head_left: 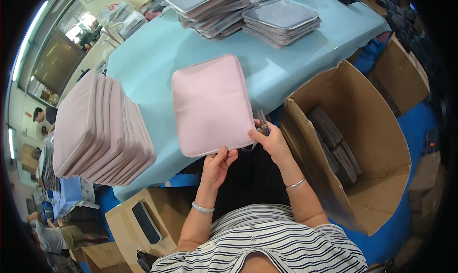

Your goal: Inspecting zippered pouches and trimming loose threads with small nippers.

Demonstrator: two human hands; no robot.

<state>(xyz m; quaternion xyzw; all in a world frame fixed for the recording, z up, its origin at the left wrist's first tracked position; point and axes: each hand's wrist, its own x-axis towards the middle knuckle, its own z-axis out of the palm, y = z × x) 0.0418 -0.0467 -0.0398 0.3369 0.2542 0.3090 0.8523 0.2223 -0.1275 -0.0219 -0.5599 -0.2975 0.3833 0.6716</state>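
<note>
A flat pink padded sleeve [212, 106] with rounded corners and a raised seam is held up in front of me, over the near edge of the table. My left hand [217, 167] pinches its bottom edge between thumb and fingers. At the lower right corner, my right hand [274, 143] grips the sleeve with the thumb on its face. Small metal snips [262, 121] stick up from the same hand; their handles are mostly hidden by the fingers. To the left rises a tall stack of similar pink sleeves [102, 132].
The table has a light blue cover [148, 63]. Stacks of plastic-wrapped grey sleeves [281, 15] stand at its far side. An open cardboard box [377, 177] holding dark flat items is at my right. A phone [146, 223] lies on a carton [171, 204] at lower left. People appear farther left.
</note>
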